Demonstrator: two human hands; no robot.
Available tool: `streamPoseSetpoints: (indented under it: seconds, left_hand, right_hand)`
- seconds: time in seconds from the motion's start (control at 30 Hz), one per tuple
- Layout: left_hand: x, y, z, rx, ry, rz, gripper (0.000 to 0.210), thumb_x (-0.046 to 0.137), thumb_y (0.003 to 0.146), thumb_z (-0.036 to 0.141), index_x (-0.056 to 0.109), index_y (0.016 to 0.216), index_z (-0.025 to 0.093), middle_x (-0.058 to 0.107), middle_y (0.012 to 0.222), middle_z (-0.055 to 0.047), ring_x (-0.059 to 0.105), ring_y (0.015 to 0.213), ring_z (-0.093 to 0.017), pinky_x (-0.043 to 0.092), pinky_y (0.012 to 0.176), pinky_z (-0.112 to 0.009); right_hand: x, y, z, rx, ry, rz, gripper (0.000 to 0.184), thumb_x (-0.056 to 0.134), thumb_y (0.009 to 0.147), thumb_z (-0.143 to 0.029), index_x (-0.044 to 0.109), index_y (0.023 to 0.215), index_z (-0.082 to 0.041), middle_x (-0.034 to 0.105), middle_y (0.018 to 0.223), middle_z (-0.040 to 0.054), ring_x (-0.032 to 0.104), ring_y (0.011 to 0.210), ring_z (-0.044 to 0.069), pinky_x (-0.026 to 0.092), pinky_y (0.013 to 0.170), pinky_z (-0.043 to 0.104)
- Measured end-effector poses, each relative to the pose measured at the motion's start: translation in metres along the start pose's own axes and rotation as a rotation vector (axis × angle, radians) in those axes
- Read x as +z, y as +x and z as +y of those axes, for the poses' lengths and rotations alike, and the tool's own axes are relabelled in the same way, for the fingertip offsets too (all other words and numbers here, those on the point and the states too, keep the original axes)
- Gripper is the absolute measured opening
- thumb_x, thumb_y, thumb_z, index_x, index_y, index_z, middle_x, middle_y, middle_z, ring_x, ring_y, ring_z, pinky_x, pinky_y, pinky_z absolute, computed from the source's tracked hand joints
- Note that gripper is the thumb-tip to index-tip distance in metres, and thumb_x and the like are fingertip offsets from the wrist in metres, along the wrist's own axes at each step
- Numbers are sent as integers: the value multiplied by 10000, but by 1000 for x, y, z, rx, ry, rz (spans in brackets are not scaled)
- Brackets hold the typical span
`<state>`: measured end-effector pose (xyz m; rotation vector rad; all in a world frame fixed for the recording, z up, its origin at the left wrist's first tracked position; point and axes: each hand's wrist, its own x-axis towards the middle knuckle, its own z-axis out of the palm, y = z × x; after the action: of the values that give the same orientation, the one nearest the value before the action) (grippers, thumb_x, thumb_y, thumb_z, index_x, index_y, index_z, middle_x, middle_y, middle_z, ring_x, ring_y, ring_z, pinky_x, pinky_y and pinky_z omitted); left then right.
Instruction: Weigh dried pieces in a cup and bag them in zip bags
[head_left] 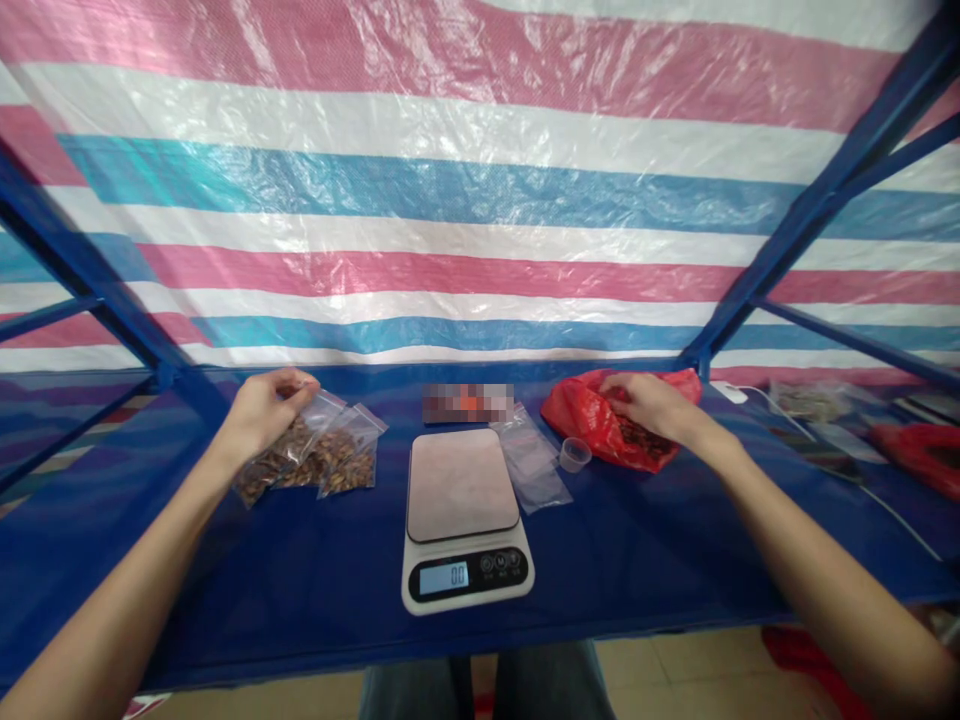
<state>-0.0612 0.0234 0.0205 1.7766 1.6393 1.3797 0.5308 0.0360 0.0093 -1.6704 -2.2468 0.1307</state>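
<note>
At the left, my left hand [264, 418] is closed, thumb and fingers pinching the top of a clear zip bag filled with brown dried pieces. Two or more such zip bags [346, 458] lie together below and beside it. Over on the right, my right hand [651, 405] has its fingers curled at the opening of a red plastic bag [577, 402], closed on its edge; the fingertips are partly hidden. Dark reddish-brown pieces [636, 436] show inside the red bag. Between the hands stands a white kitchen scale [463, 488], its plate bare and its display reading 0.0.
Flat clear zip bags [534, 465] lie against the scale's right side, with a small clear plastic cup [575, 455] by them. A blurred-out item [466, 403] sits behind the scale. Blue frame bars [795, 220] slope up at both sides. More bags [919, 455] lie far right.
</note>
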Motion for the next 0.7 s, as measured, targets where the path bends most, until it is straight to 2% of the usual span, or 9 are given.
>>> streamPoseSetpoints:
  seconds: [0.1,0.2,0.33,0.47,0.53,0.6,0.7]
  left_hand:
    - [3,13,-1,104,115,40,129,869,692,205,757,758,214,718,716,2,627,693,-199,418,625,-271]
    - [10,12,5,208,196,65,88,749,816,256,690,757,227,678,772,-2,584,755,-205,395,688,-282]
    - [30,-7,14,313,253,-4,206,655,873,328,573,700,252,604,706,-4,543,715,-226,409,733,-333]
    - [48,-28,23,488,226,-85,264,599,818,239,432,614,255,787,1030,-80,682,987,-283,471,931,-404]
    - [50,-35,24,544,226,-115,281,568,799,193,397,582,247,804,926,-54,704,891,-258,467,880,-399]
    - [50,-39,23,541,203,-117,306,565,758,168,355,545,237,767,760,-27,690,750,-223,454,781,-370]
    - [46,-42,18,479,147,-51,326,555,693,168,296,508,239,591,539,6,567,534,-171,383,596,-325]
  right_hand:
    - [9,12,-9,-46,-85,-75,455,567,760,-7,829,1077,-203,850,1142,117,802,1037,288,606,902,331]
    - [18,20,-11,-51,-98,-73,501,518,782,29,823,1116,-187,840,1180,143,798,1097,305,603,974,360]
    - [29,15,0,-51,-104,-41,596,509,767,57,781,1258,-145,773,1355,197,738,1273,334,555,1112,422]
    - [36,7,10,-153,-52,2,603,546,765,15,769,1304,-139,730,1426,206,700,1341,346,537,1161,450]
    - [38,7,11,-195,-26,30,572,562,788,-8,778,1299,-149,752,1388,196,711,1321,345,534,1170,454]
    - [40,9,10,-199,-9,42,572,570,805,-15,776,1316,-168,770,1362,179,726,1298,331,536,1170,440]
    - [41,11,10,-197,16,23,557,568,829,-39,769,1333,-169,771,1365,178,747,1257,320,555,1142,431]
